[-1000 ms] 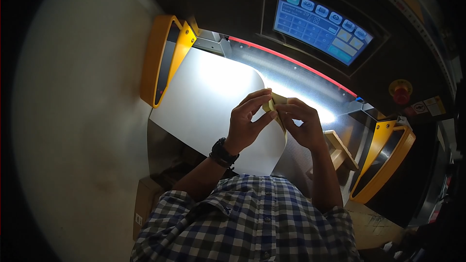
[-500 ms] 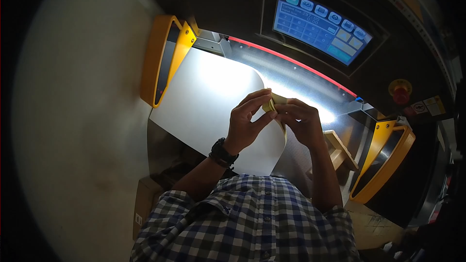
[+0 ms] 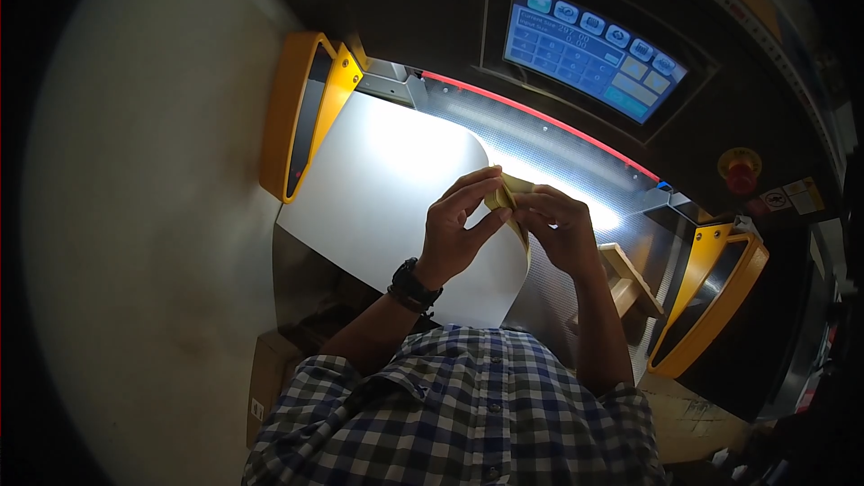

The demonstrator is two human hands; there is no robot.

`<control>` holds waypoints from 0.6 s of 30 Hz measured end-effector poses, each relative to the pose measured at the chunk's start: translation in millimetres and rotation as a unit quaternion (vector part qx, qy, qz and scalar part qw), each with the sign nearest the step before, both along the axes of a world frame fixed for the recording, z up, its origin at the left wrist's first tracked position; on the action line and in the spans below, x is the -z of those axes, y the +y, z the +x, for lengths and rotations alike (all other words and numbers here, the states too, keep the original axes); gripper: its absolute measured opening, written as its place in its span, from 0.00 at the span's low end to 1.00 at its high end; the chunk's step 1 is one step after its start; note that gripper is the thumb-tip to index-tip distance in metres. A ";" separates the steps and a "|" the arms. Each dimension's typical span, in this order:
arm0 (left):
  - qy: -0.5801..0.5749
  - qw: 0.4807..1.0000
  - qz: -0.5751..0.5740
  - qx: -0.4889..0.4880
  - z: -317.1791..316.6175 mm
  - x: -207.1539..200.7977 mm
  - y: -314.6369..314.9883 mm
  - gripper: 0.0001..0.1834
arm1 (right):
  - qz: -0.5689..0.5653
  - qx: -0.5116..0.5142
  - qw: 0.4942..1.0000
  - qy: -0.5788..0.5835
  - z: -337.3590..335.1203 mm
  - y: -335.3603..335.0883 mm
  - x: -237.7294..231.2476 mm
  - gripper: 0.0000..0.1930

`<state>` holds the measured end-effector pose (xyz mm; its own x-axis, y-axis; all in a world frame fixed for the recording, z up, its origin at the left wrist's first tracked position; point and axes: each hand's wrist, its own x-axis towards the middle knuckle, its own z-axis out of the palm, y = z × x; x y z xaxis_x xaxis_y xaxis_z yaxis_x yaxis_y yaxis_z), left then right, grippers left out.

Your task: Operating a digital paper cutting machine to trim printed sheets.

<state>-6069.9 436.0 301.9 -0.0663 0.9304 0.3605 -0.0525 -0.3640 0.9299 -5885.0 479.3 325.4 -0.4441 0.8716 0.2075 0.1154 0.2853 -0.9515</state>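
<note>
A large white sheet (image 3: pixel 387 198) lies on the metal machine bed, its right side curling upward. Its far right corner bends over between my hands and shows a yellowish underside (image 3: pixel 517 184). With thumb and fingertips my left hand (image 3: pixel 453 229) pinches this corner from the left. My right hand (image 3: pixel 565 232) grips the same yellowish part from the right, fingers bent and close to the left thumb. Whether the corner's layers are apart cannot be made out. A black watch (image 3: pixel 414 285) is on my left wrist.
A lit touch screen (image 3: pixel 594 52) and a red stop button (image 3: pixel 742 177) are on the dark machine front. Yellow guards stand left (image 3: pixel 297 117) and right (image 3: pixel 711 301) of the bed. A wooden block (image 3: pixel 630 281) with a handle lies right of my right forearm.
Between my fingertips the yellowish corner has shifted slightly and looks more folded. Both hands stay in nearly the same place.
</note>
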 end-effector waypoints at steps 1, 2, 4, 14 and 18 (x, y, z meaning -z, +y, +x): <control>0.000 1.000 0.000 0.000 0.2 0.1 0.2 0.22 | 0.000 0.000 1.000 0.000 -2.7 -2.2 -2.2 0.10; -0.001 1.000 -0.004 0.001 0.6 0.1 0.4 0.22 | -0.012 0.034 0.999 0.012 -6.6 -5.4 -6.0 0.10; -0.001 1.000 -0.008 0.001 1.0 0.2 0.4 0.22 | -0.024 0.066 0.997 0.024 -9.4 -6.9 -8.6 0.10; -0.007 1.000 0.002 0.001 1.4 3.5 1.7 0.22 | 0.101 -0.010 0.995 -0.021 -0.3 -0.3 -5.9 0.11; -0.006 1.000 0.002 0.002 1.7 1.2 1.3 0.22 | 0.061 -0.003 0.997 -0.041 -0.2 -1.5 -7.3 0.13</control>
